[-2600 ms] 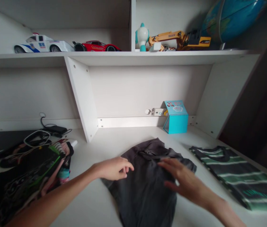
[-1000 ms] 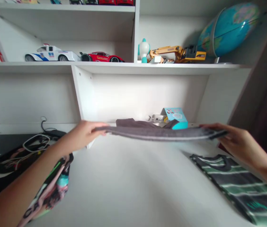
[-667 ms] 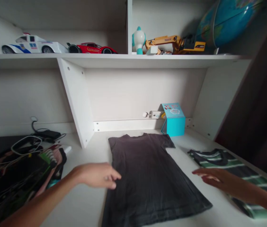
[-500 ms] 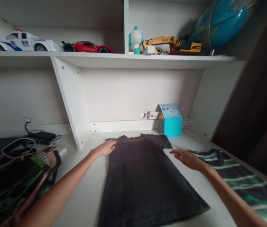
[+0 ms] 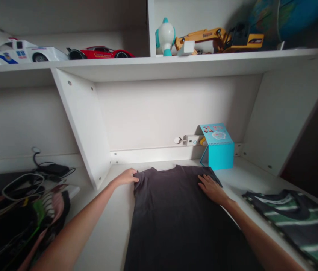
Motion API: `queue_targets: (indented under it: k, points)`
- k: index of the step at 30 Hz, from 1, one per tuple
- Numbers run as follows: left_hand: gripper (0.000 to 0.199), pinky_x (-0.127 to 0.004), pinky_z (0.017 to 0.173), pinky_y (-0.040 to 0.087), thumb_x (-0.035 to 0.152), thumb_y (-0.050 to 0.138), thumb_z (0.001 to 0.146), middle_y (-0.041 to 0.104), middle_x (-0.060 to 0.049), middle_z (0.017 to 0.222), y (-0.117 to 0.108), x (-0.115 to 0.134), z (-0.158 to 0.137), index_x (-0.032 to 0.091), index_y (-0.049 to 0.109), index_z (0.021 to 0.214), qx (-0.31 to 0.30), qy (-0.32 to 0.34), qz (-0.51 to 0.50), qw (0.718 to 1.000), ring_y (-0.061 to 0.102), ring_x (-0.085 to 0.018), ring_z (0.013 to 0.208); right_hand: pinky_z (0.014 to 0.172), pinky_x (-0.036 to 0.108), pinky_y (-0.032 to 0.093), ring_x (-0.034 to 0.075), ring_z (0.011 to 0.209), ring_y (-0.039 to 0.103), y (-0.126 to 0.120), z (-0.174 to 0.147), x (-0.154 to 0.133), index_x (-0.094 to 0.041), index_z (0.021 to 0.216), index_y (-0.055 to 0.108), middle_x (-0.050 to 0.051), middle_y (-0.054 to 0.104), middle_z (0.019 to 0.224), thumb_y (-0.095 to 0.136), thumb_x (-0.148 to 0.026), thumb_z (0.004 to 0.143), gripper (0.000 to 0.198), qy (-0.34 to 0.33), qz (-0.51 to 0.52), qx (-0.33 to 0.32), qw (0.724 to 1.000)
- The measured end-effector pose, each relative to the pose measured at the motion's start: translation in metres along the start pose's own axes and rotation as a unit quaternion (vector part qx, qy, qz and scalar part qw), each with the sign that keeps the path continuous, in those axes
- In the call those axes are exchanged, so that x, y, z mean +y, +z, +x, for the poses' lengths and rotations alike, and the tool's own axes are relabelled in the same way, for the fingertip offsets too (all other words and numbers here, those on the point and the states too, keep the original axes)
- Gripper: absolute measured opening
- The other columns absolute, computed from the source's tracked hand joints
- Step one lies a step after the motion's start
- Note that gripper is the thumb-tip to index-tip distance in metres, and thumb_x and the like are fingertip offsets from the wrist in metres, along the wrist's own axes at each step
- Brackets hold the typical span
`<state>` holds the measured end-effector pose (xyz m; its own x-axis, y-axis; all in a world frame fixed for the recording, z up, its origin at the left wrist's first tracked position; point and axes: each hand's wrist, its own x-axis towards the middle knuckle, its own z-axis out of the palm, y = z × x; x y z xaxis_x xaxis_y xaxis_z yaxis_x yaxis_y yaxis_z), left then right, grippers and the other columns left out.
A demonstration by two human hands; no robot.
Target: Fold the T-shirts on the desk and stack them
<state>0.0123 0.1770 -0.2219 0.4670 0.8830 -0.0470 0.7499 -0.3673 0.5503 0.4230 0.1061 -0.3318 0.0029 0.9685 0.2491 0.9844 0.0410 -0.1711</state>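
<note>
A dark grey T-shirt [image 5: 176,214] lies spread flat on the white worktop [image 5: 111,233], collar toward the back wall, its hem cut off by the bottom of the frame; the left hand [image 5: 126,177] sits at the shirt's left shoulder corner, fingers curled together at the cloth's edge, though whether they pinch the fabric or only press on it cannot be told; the right hand [image 5: 212,188] lies palm down on the shirt's right shoulder, fingers loosely spread and flat on the cloth.

Just behind the shirt's right shoulder stands a turquoise box [image 5: 217,147], with a small white device [image 5: 188,140] partly hidden behind it; to the right of the shirt, apart from it, lies a green striped shirt [image 5: 297,222], cut off at the frame's right edge and bottom; well to the left of the shirt a heap of clothes [image 5: 15,226] and tangled cables [image 5: 20,182] is dim and hard to sort out; on the shelf above the shirt stand a white toy car [image 5: 20,54], partly cut off, a red toy car [image 5: 99,52], a yellow toy excavator [image 5: 221,37] and a small white and teal figure [image 5: 165,36].
</note>
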Motion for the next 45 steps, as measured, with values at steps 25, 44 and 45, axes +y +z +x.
queue_targets:
  k: [25, 44, 45]
  points:
    - [0.059, -0.052, 0.104, 0.016, 0.057, 0.036, 0.084, 0.024, -0.006, 0.146, 0.058, 0.021, 0.001, 0.030, 0.031, 0.136, 0.056, 0.057, 0.161, 0.984, 0.016, -0.030, 0.133, 0.101, 0.051, 0.025, 0.027, 0.133, 0.016, -0.015, 0.004, -0.047, -0.028, 0.138, 0.028, 0.007, 0.022, 0.146, 0.027, -0.055, 0.088, 0.057, 0.010, -0.033, -0.076, 0.997]
    - [0.071, -0.068, 0.095, 0.004, 0.073, 0.021, 0.078, 0.005, -0.003, 0.149, 0.074, 0.018, -0.040, 0.038, 0.015, 0.139, -0.038, 0.022, 0.194, 0.980, 0.000, -0.033, 0.135, 0.066, 0.052, 0.053, 0.037, 0.101, 0.055, -0.018, -0.226, -0.200, -0.036, 0.137, 0.026, 0.013, 0.053, 0.119, 0.048, -0.048, 0.084, 0.059, -0.304, -0.063, 0.140, 0.940]
    - [0.070, -0.068, 0.095, 0.004, 0.071, 0.020, 0.078, 0.004, -0.003, 0.149, 0.070, 0.015, -0.041, 0.038, 0.015, 0.139, -0.050, 0.018, 0.191, 0.980, -0.001, -0.032, 0.135, 0.065, 0.050, 0.055, 0.035, 0.097, 0.058, -0.006, -0.237, -0.210, -0.040, 0.133, 0.032, 0.009, 0.058, 0.115, 0.049, -0.044, 0.084, 0.052, -0.270, -0.063, 0.180, 0.944]
